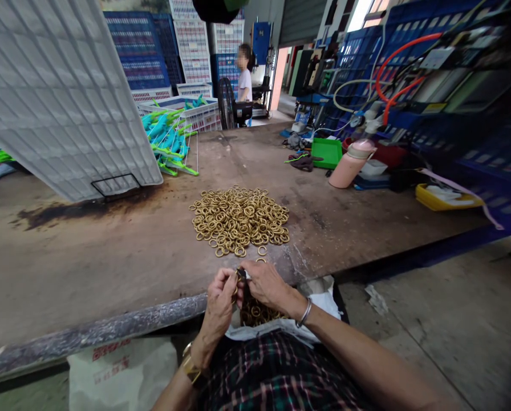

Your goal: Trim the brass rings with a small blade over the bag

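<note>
My left hand (219, 294) is closed, pinching a gold-coloured ring (235, 292) between thumb and fingers. Close against it, my right hand (267, 282) is closed round a small black piece (240, 274) whose kind I cannot make out. Both hands meet at the table's front edge, above an open white bag (255, 331) on my lap with many gold rings (259, 314) inside. Just beyond my hands, a heap of similar rings (238, 220) lies on the brown table (122, 257). A loose ring (262, 250) lies at the heap's near side.
A tall white plastic crate (76, 97) stands at left, near blue and green plastic pieces (170, 142). To the right are a pink bottle (352, 165), a green tray (327, 153) and a yellow tray (446, 198). A person (244, 74) stands behind a fan (226, 103).
</note>
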Demonstrator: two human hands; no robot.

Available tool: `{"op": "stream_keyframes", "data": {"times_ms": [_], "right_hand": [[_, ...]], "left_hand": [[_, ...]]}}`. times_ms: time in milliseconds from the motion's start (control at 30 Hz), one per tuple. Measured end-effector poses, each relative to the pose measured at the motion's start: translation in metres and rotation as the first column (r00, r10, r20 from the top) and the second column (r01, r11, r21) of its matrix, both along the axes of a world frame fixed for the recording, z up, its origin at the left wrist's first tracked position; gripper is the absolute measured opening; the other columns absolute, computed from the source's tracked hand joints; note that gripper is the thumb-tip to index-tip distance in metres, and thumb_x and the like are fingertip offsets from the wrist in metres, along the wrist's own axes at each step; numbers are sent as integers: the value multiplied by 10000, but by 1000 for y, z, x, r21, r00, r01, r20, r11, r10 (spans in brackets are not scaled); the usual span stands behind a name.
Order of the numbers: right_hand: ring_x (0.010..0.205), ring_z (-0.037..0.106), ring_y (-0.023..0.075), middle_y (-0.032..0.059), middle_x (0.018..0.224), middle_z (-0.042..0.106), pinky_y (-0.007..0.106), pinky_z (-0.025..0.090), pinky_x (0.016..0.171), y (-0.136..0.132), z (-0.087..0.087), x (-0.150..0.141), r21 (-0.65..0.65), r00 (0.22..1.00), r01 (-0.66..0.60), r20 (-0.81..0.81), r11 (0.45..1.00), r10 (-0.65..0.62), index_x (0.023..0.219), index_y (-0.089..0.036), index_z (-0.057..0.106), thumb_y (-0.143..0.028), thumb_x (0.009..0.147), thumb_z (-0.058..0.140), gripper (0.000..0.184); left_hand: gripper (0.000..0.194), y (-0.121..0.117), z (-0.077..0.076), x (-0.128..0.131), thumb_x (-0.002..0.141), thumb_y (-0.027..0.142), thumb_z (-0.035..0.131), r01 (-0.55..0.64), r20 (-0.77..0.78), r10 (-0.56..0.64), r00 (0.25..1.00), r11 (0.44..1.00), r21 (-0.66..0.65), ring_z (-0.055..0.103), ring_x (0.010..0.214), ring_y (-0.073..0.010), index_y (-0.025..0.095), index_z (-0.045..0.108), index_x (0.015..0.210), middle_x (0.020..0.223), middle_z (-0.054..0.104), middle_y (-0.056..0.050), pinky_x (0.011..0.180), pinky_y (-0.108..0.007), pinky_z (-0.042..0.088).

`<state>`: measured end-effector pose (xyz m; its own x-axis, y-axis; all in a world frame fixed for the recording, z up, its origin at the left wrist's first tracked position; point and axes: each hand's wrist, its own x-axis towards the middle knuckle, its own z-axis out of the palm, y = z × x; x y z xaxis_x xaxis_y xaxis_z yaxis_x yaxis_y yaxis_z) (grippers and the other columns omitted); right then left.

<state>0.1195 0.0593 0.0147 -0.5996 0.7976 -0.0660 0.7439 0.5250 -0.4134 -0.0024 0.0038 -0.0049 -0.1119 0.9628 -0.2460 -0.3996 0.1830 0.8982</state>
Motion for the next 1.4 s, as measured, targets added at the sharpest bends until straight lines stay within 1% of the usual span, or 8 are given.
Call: {"op": "stream_keyframes", "data": {"times_ms": [300,500,667,767,1033,1167,1267,1400], "right_hand": [[745,588,181,81,833,648,253,313,604,-2,-3,-1,24,999,17,30,1000,-18,932,-160,544,-115,764,403,224],[753,592,183,93,849,650,257,301,594,-1,0,-2,22,995,44,86,999,-46,951,-155,540,-96,756,397,249],[724,586,167,94,833,650,247,300,593,0,2,-1,-29,997,-19,80,999,21,944,-149,549,-144,796,382,223],[724,590,167,89,836,652,246,302,590,-1,2,0,-26,997,-32,66,999,33,943,-151,551,-164,814,380,215],[781,599,181,103,880,652,249,330,619,-3,10,-4,-41,992,31,120,999,-26,982,-146,541,-169,834,377,222],[785,595,185,107,880,650,252,338,631,-2,8,-5,-36,992,41,118,999,-37,996,-147,539,-165,830,378,231],[747,594,187,108,852,651,255,332,613,-1,5,-5,-31,996,18,91,999,-15,975,-143,550,-176,822,383,229],[692,583,168,88,790,653,239,319,583,2,1,-2,-108,995,-87,29,990,91,940,-145,569,-146,777,406,230]], "left_hand": [[269,-1,-1,0,750,440,570,17,-22,-17,1000,1000,15,452,435,-53,189,472,742,599,525,52,382,-155,350],[280,-1,-3,-1,762,445,548,11,-104,-7,995,999,44,446,423,-54,182,465,714,589,516,48,367,-157,348],[277,-2,-5,-1,771,443,534,35,-92,-33,995,999,20,449,433,-54,182,454,730,598,513,51,376,-156,358],[279,-1,-5,-2,768,445,536,30,-87,-28,996,999,19,444,428,-51,181,454,729,596,505,54,374,-155,355],[272,-1,-5,-3,768,442,537,29,-87,-26,996,999,30,454,443,-54,181,464,736,606,512,52,388,-158,357],[273,0,-5,-3,768,435,539,21,-86,-18,996,999,33,449,435,-54,177,459,731,596,508,51,378,-157,351],[276,1,-6,-3,766,435,543,19,-93,-15,996,999,47,447,432,-55,176,459,723,588,505,50,374,-158,355],[272,-2,-8,-3,764,430,551,30,-84,-25,996,998,57,448,440,-54,177,462,717,597,515,48,380,-157,361]]}}
